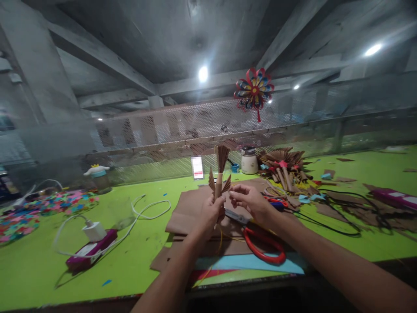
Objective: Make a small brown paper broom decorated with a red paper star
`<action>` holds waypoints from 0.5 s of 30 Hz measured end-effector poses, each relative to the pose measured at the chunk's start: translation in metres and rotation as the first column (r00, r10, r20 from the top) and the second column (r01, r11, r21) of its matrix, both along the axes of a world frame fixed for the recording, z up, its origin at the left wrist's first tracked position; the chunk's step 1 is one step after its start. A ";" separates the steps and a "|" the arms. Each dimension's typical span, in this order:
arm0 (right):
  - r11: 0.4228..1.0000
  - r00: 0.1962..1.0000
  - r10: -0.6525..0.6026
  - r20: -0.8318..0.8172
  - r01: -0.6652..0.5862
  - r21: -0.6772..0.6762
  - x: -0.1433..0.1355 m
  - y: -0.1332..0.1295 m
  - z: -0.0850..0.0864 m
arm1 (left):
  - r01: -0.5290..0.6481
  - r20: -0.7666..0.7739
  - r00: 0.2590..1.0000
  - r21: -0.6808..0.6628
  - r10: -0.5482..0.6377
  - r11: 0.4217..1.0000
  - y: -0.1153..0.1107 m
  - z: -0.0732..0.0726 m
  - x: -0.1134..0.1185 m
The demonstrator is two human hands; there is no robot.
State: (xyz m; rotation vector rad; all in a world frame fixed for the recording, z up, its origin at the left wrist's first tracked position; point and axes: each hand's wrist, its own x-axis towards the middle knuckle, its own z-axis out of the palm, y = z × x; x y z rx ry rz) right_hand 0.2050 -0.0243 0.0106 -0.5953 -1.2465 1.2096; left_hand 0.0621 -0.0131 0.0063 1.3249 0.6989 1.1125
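Note:
My left hand (210, 214) grips the stem of a brown folded-paper craft piece (220, 174), held upright above the green table (137, 256); it has a fanned top and two small pleated side fans. My right hand (250, 201) is just to the right, fingertips pinched at the right side fan. Beneath the hands lie brown paper sheets (186, 214), red-handled scissors (260, 245), a blue sheet (247, 263) and a thin yellow wire (220, 241).
A pile of finished brown fan pieces (283, 167) and a white jar (249, 161) stand at the back. Black cable (339, 217) and paper scraps lie right. A charger (94, 230) with white cable, a purple device (91, 251) and colourful bits (39, 211) lie left. Mesh fence behind.

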 end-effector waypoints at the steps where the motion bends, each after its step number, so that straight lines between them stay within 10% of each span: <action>1: 1.000 1.000 -0.007 0.016 0.007 -0.014 0.000 0.001 -0.001 | -0.016 0.007 1.000 0.014 0.016 1.000 0.002 -0.001 0.000; 15: 0.999 0.917 0.022 0.399 -0.007 -0.040 -0.013 -0.024 -0.001 | -0.167 0.011 0.986 -0.025 0.168 0.986 0.008 0.008 -0.012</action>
